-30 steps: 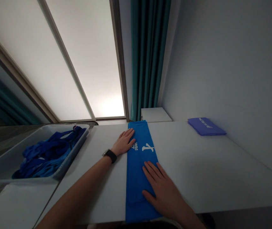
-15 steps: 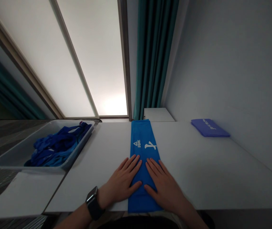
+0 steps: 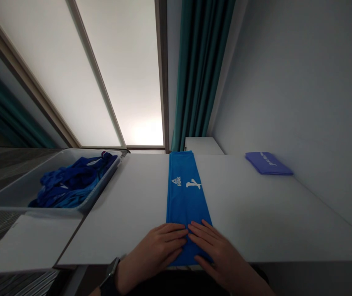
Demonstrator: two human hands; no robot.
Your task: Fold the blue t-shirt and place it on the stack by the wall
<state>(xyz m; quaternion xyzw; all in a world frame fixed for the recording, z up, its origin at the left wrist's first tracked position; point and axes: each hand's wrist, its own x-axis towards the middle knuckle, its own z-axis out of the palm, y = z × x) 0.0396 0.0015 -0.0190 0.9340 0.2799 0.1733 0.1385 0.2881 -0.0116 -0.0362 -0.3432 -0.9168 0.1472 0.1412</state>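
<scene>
My left hand (image 3: 153, 251), with a smartwatch (image 3: 110, 274) on its wrist, and my right hand (image 3: 219, 257) lie palm down and open, fingers flat and angled inward, gripping nothing. The fingers of each hand come close together across the near end of a long folded blue garment (image 3: 186, 197), pressing on it. The garment lies lengthwise on a white table (image 3: 126, 205), its white PEAK logo (image 3: 176, 181) showing beyond my fingers. To its left, a grey plastic tray (image 3: 103, 177) holds bunched blue clothes (image 3: 71, 185). Well to its right, a flat folded violet-blue garment (image 3: 268, 163) lies by the wall (image 3: 302, 102). At the table's far end stand a white box (image 3: 202, 146) and a teal curtain (image 3: 200, 74).
</scene>
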